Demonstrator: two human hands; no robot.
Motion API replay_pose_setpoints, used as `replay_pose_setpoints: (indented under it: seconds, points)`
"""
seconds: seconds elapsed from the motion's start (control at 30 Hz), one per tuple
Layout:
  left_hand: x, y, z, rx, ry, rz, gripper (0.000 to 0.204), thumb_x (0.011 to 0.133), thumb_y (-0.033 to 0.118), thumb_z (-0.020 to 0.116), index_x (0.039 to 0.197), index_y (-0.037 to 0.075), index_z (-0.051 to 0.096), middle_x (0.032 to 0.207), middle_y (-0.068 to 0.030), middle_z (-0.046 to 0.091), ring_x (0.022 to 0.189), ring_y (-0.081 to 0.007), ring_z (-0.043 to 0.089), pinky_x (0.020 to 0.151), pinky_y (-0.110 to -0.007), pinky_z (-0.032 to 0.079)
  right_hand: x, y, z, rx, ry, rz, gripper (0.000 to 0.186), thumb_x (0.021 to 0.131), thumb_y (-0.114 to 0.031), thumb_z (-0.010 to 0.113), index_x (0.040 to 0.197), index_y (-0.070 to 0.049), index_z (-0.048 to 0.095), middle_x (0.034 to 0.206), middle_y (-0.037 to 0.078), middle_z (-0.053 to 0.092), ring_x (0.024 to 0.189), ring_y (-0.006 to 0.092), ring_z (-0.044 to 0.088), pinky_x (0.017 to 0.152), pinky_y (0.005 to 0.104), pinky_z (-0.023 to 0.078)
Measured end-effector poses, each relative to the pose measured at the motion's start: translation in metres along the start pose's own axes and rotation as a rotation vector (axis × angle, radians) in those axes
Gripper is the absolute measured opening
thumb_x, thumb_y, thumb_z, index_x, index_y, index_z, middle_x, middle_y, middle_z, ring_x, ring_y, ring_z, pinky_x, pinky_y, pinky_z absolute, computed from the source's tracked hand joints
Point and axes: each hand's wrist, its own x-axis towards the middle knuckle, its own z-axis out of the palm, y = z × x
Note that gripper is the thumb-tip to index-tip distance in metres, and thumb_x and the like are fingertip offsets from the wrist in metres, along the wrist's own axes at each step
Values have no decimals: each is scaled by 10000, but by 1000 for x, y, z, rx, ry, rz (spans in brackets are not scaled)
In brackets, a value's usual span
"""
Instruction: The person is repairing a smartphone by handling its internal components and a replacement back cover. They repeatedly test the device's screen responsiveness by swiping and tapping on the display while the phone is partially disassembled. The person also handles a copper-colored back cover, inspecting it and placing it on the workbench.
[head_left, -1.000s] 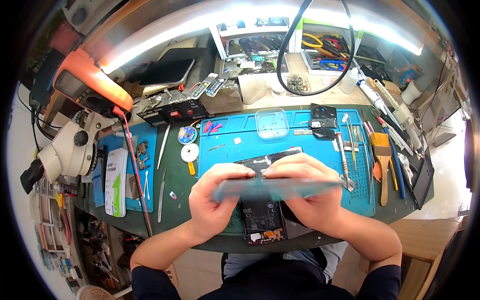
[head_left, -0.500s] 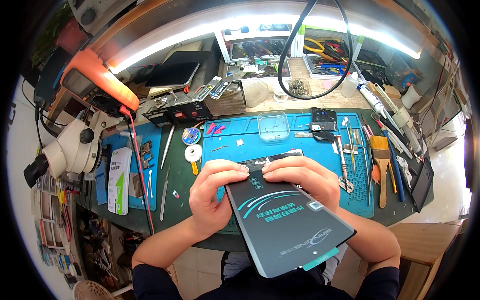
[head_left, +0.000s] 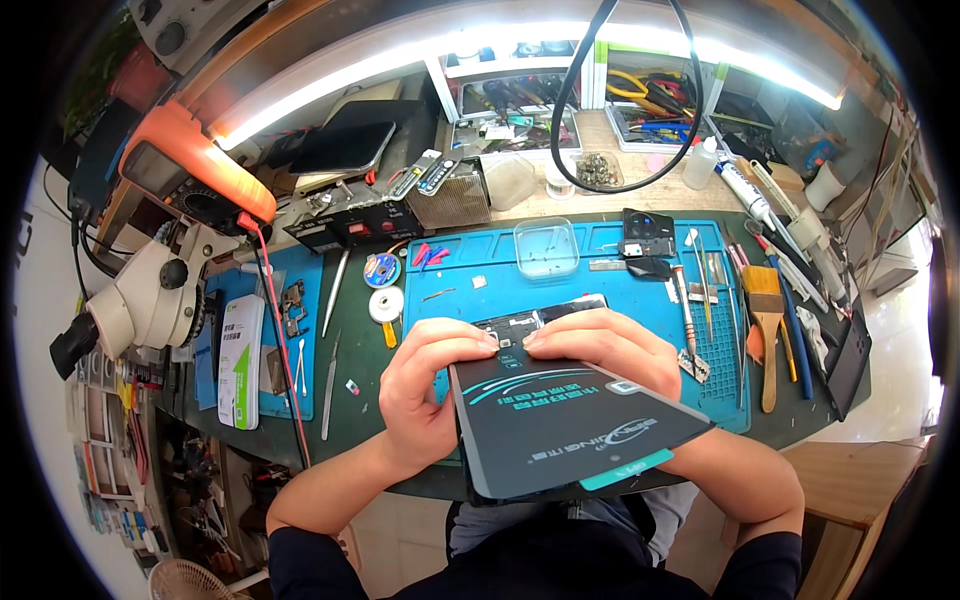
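Observation:
Both hands hold a phone [head_left: 514, 326], whose exposed inner parts show beyond my thumbs. Over its near part lies a dark screen panel [head_left: 560, 440] with teal and white print and a teal pull tab [head_left: 626, 470] at the near edge. My left hand [head_left: 430, 390] is closed round the left side, thumb pressed near the panel's far end. On the other side, my right hand [head_left: 615, 350] grips with its thumb near the left one; its other fingers are partly hidden. The panel's near end is raised, with a dark edge visible below it.
A blue work mat [head_left: 470, 275] bears a clear plastic tray [head_left: 546, 249], a dark phone part [head_left: 647, 234] and a screwdriver [head_left: 686, 315]. A wooden brush [head_left: 766, 300] lies right. At left are a white microscope [head_left: 140, 290], an orange multimeter [head_left: 190, 165] and solder spools [head_left: 385, 303].
The panel's near end has come up and tilts more steeply, with its tab now higher in view. Both hands have stayed at nearly the same place, still gripping.

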Motion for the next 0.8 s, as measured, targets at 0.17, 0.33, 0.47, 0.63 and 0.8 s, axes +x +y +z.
replay_pose_setpoints:
  seconds: [0.17, 0.33, 0.47, 0.63, 0.8]
  points:
    - [-1, 1, 1, -15, -8, -42, 262, 862, -98, 743, 1113, -27, 718, 1087, -144, 741, 1003, -269, 722, 866, -343, 574, -1, 2, 0, -25, 7, -2, 270, 856, 40, 773, 1110, -51, 767, 1039, 118, 774, 920, 281, 766, 772, 358, 613]
    - [-11, 7, 4, -226, 44, -307, 177, 977, -68, 692, 1153, -57, 703, 1060, -113, 710, 972, -205, 658, 875, -298, 504, -1, -3, -1, -101, -9, 50, 208, 868, 18, 815, 1061, -31, 754, 983, 113, 765, 841, 279, 748, 693, 340, 567]
    - [-11, 8, 4, -405, 26, -458, 162, 1016, -35, 664, 1172, -59, 701, 1112, -98, 700, 1017, -164, 632, 914, -288, 489, -3, 1, 6, 60, 38, 171, 159, 899, 12, 798, 1050, -6, 753, 900, 101, 758, 767, 243, 741, 702, 324, 571]
    - [-9, 7, 2, -515, -25, -511, 171, 1056, -4, 631, 1203, -72, 687, 1146, -75, 677, 1027, -117, 598, 911, -272, 478, -5, 1, 6, 156, 16, 317, 157, 924, 5, 786, 1077, 20, 753, 885, 92, 765, 794, 176, 747, 731, 299, 579]
    - [-12, 4, 2, -571, -26, -537, 203, 1071, 5, 615, 1245, -79, 677, 1157, -61, 663, 1023, -98, 582, 895, -261, 470, -7, 5, 10, 265, 24, 399, 154, 943, 2, 778, 1093, 30, 755, 877, 82, 770, 809, 140, 740, 765, 295, 592]
